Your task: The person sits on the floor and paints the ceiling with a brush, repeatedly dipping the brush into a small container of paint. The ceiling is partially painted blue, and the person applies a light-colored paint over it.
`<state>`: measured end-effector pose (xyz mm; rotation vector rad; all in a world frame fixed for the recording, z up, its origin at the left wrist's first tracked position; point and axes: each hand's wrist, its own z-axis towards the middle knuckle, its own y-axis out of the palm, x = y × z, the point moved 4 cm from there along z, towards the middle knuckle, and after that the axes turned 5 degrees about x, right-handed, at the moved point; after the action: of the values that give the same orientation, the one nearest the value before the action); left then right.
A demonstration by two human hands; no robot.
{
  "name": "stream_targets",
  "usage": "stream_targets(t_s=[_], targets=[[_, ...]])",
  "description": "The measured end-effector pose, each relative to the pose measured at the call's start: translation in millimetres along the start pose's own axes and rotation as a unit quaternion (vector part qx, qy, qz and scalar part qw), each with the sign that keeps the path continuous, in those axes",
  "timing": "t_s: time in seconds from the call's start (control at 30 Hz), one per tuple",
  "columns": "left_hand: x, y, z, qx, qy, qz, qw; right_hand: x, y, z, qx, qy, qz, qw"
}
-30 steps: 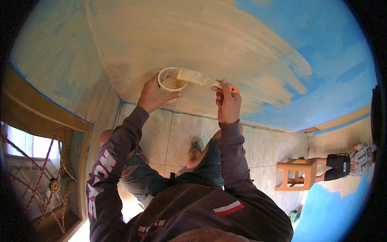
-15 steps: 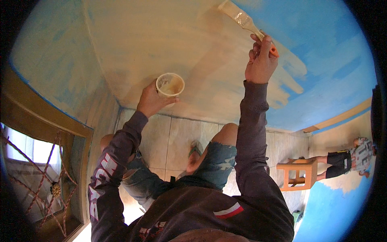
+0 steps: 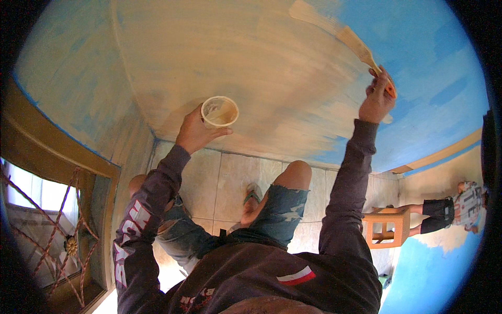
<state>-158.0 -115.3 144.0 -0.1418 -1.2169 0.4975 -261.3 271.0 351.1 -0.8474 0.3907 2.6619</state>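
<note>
My right hand (image 3: 377,102) grips the handle of a flat paintbrush (image 3: 360,47) with cream-coated bristles and an orange handle end. The bristles lie against the wall (image 3: 225,57), where cream paint meets blue. In my left hand (image 3: 196,128) is a round tub (image 3: 220,112), tilted so its inside shows, with some cream paint in it. The thumb and fingers wrap around its side, partly hidden by the tub. Streaky cream covers most of the wall ahead, and bright blue shows to the right.
Left of me stands a brown-framed window (image 3: 63,152) with a twisted metal grille. An orange plastic stool (image 3: 387,227) is on the tiled floor (image 3: 238,165) at the right. Beyond it, another person (image 3: 442,209) stands by a partly blue wall.
My right hand has swept the brush down and to the right, leaving a cream stroke over blue. The left hand with the tub has barely moved.
</note>
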Motion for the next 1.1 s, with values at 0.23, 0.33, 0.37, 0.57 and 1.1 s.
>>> stream_targets(t_s=[0.23,0.33,0.37,0.57,1.1], targets=[[-0.9,5.0,-0.9,-0.018,-0.001,-0.006,1.000,3.1,-122.1,27.6,0.082,-0.040,-0.125,0.988],[-0.8,3.2,-0.7,-0.022,-0.005,0.010,1.000,-0.7,-139.6,24.5,0.134,-0.044,-0.141,0.980],[-2.2,3.3,-1.3,-0.024,-0.007,0.015,1.000,-5.7,-133.4,19.7,0.138,-0.042,-0.121,0.982],[-7.2,4.2,-1.1,-0.021,-0.003,0.006,1.000,-40.8,-26.5,-12.2,0.054,-0.046,-0.012,0.997],[-6.4,-2.0,-5.0,-0.021,-0.001,0.014,1.000,-9.8,72.9,-12.2,-0.049,-0.029,0.008,0.998]])
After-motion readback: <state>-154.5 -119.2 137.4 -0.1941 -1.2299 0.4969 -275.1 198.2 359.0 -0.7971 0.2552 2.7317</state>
